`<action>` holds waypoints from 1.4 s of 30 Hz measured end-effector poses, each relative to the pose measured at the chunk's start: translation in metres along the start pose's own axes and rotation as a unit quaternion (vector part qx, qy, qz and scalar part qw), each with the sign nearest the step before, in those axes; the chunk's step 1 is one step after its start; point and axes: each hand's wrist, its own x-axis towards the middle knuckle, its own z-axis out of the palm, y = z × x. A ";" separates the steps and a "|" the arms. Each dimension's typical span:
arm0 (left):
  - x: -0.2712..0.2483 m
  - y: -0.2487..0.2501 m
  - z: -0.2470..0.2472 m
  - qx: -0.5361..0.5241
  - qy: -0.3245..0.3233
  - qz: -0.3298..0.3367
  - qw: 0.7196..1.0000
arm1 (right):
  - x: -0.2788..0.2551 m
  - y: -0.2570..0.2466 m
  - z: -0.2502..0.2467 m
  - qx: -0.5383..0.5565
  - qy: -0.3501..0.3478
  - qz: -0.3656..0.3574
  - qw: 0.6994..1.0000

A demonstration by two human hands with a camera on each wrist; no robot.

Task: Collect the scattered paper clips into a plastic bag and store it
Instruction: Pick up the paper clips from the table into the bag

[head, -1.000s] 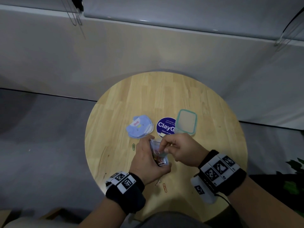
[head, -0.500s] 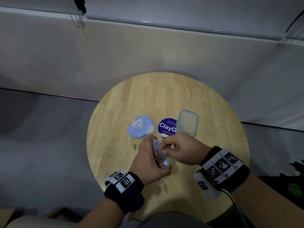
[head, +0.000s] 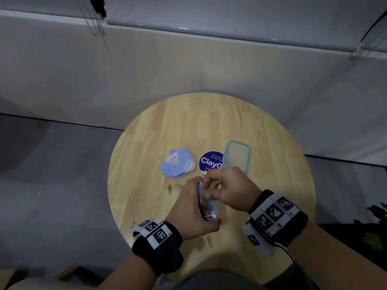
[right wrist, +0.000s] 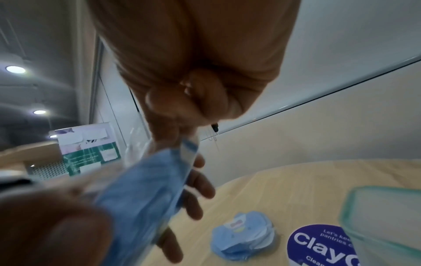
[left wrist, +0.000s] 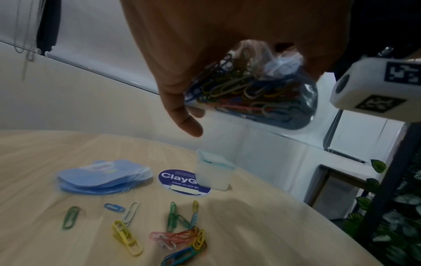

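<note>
Halfway, I'd say: the small clear plastic bag [head: 206, 204], already holding many coloured paper clips, is gripped in the left hand [head: 191, 208] while the right hand [head: 227, 188] pinches its top (sealing, perhaps). Loose clips [left wrist: 182, 235] remain on the round wooden bench [head: 272, 164] toward six o'clock.

Bare table [head: 219, 122] beyond container [head: 237, 156], sticker [head: 210, 162] and blue stack [head: 178, 163].

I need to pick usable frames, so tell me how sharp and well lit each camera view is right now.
Head view: dim, wide-angle bending at the edges, table readable. Left wrist view: plastic bag fairly sharp, loose paper clips slightly soft. Right wrist view: the bag and left hand smeared by blur.
</note>
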 end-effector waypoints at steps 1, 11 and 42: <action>0.002 0.003 0.000 -0.008 0.003 0.004 1.000 | 0.000 0.001 0.005 -0.039 0.018 -0.010 0.999; 0.003 -0.013 0.005 -0.029 0.060 -0.032 0.997 | -0.013 0.004 0.017 0.077 0.042 0.040 0.995; -0.054 -0.076 -0.025 0.066 0.102 -0.144 0.982 | 0.059 0.116 0.128 -0.224 -0.133 0.088 0.962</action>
